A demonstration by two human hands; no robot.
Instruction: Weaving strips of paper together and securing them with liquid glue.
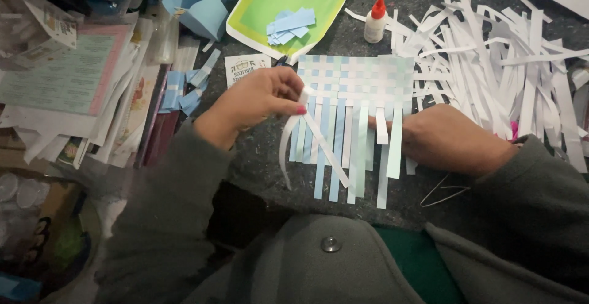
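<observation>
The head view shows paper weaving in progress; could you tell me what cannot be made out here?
- Right hand fingertips: hidden under the woven paper mat.
- Left hand grip on the white strip: pinch visible, fingers' undersides hidden.
- White strip pile: cut off by the right edge.
- Glue bottle label: too small.

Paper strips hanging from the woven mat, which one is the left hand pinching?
The white strip at the mat's left edge, pinched by the left hand. It curls and slants loose, while the others hang straight down.
</observation>
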